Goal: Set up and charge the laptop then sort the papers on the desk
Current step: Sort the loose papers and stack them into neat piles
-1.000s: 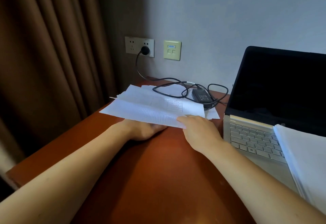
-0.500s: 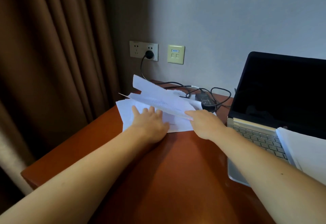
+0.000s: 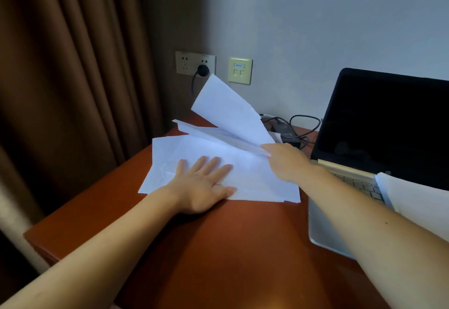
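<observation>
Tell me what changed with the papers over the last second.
The right hand, pinching the near edge of the top sheets, has lifted them off the pile; they now fan up toward the wall. The left hand, earlier tucked under the paper edge, now presses flat on the lower sheets. The laptop, charger, plug and the stack on the keyboard stayed put.
</observation>
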`<action>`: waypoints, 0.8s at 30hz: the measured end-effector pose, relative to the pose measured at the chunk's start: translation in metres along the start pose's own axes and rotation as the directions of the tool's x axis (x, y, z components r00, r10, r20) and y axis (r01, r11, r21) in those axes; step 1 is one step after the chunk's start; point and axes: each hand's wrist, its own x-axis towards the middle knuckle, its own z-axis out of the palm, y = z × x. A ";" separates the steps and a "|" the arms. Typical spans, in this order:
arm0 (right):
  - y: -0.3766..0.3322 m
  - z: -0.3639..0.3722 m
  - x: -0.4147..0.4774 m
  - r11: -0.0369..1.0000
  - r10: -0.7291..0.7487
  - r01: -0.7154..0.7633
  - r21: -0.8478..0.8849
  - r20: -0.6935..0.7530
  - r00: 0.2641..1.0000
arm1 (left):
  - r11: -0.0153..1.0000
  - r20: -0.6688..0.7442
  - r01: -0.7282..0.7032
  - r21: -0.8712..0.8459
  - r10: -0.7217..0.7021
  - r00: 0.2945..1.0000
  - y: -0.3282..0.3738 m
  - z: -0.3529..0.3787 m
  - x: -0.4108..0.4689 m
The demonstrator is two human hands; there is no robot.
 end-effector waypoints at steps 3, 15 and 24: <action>0.000 0.002 -0.003 0.999 0.015 -0.015 -0.031 -0.015 1.000 | 0.994 0.028 -0.047 -0.094 0.050 0.998 -0.014 0.001 -0.023; -0.067 -0.018 -0.064 0.842 0.036 -0.189 -0.505 -0.298 0.954 | 0.982 -0.132 -0.156 -0.105 0.141 0.981 -0.014 0.003 -0.033; -0.075 -0.033 -0.092 0.850 -0.150 -0.087 -0.519 -0.397 0.905 | 0.935 -0.249 -0.319 0.154 0.349 0.903 0.008 -0.006 -0.028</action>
